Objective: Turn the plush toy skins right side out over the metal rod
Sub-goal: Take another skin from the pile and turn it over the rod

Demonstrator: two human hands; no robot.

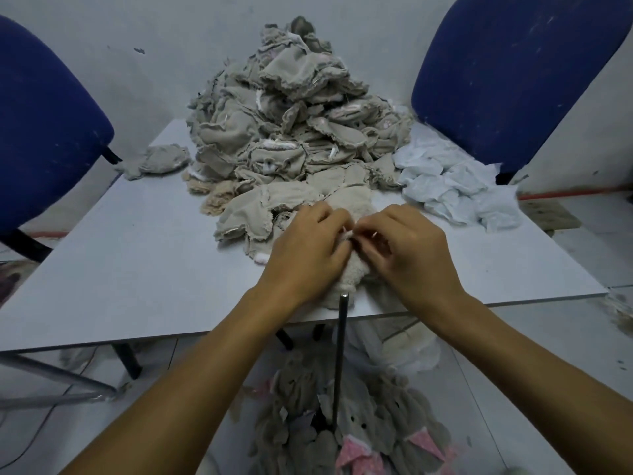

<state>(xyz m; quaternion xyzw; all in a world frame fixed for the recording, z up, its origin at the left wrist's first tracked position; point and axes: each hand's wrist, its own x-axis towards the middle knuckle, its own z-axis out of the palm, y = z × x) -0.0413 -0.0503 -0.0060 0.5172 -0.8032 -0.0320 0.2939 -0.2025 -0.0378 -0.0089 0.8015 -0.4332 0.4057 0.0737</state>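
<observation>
Cream skin [347,275] at the table's [137,269] near edge, just behind the upright rod's [340,354] tip, pinched by curled fingers of left hand [305,248] and right hand [411,252], backed by a beige pile [291,132], white scraps [455,190], blue chairs [507,80], grey wall [154,46].

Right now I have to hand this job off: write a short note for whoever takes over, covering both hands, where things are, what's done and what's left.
Left hand and right hand: both pinch a cream plush skin at the table's near edge.
Metal rod: upright just below the skin; its tip is bare.
Done: grey turned skins lie on the floor around the rod.
Left: this skin, then the big inside-out pile and the pale blue ones on the table.
</observation>
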